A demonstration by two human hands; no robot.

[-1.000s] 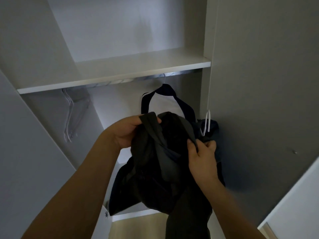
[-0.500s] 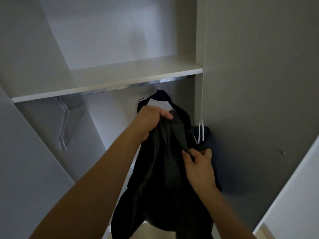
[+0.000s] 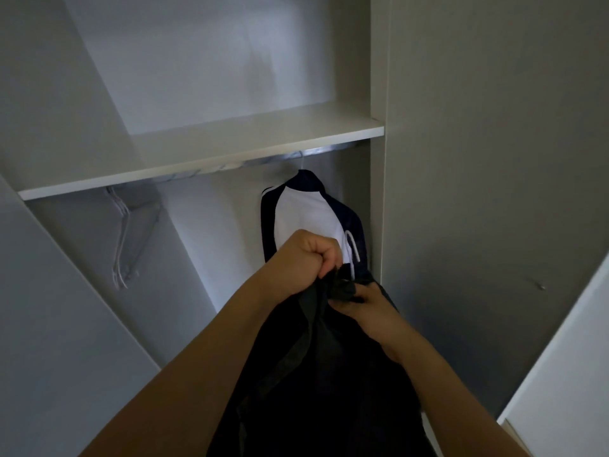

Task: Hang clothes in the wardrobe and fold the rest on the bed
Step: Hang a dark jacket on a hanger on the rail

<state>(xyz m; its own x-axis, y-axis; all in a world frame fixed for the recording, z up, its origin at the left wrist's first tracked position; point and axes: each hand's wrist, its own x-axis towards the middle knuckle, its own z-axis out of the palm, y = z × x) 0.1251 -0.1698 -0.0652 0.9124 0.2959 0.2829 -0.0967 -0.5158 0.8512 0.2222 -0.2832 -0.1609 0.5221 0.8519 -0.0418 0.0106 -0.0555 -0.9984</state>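
Dark garment (image 3: pixel 329 374): soft, matte, near-black cloth, bunched at the top and hanging in loose folds to the lower edge of view; held up in front of the open wardrobe, below the rail.
Left hand (image 3: pixel 306 255): raised, knuckles up, fingers curled into a tight fist pinching the top edge of the dark garment.
Right hand (image 3: pixel 369 301): just below and right of the left, back toward the camera, fingers tucked into the gathered cloth and gripping it; fingertips hidden by the fabric.
White hanger hook (image 3: pixel 352 249): thin, smooth, looped; rising just above the bunched cloth between the two hands; the rest of the hanger out of sight.
Hung top (image 3: pixel 309 212): white panel with dark navy collar and sleeves, smooth knit look, on a hanger from the rail; directly behind the hands, lower part covered by them.
Rail (image 3: pixel 263 159): shiny metal bar just under the shelf.
Shelf (image 3: pixel 230 150): flat, pale, matte board across the wardrobe.
Spare hangers (image 3: pixel 127 239): thin pale wire shapes, clustered at the rail's left end, well apart from the hung top.
Wardrobe side panel (image 3: pixel 478 159): plain grey surface to the right.
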